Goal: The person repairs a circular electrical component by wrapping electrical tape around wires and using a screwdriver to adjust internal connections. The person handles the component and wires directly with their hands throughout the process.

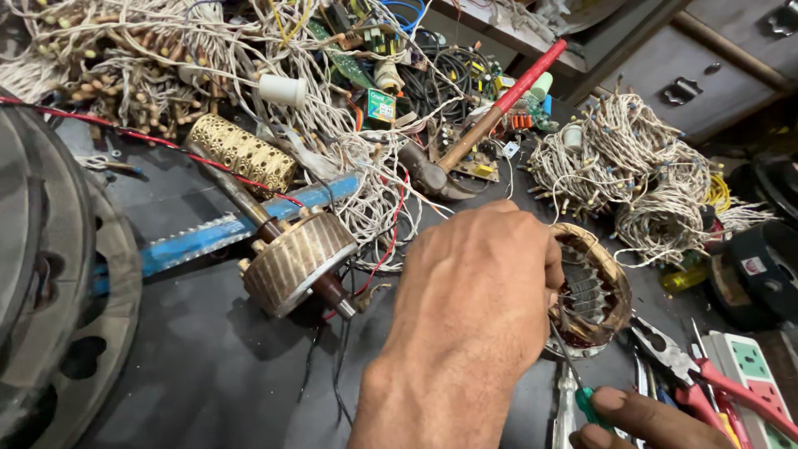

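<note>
My left hand (pixel 474 299) is closed around the left rim of a round motor stator (pixel 613 287) with copper windings and a steel core, which rests on the dark tabletop. At the bottom right my right hand (pixel 644 420) pinches the green handle of a thin screwdriver (pixel 588 405). Its metal shaft runs up toward the stator's lower edge, just beside my left fingers. The tip is hidden behind my left hand.
A rotor on a shaft (pixel 295 262) lies left of my hand across a blue bar (pixel 208 237). Red-handled pliers (pixel 690 370) and a white power strip (pixel 752 370) sit at the right. Tangled white wire bundles (pixel 632 166), a red-handled hammer (pixel 499 108) and a large round housing (pixel 50 274) crowd the table.
</note>
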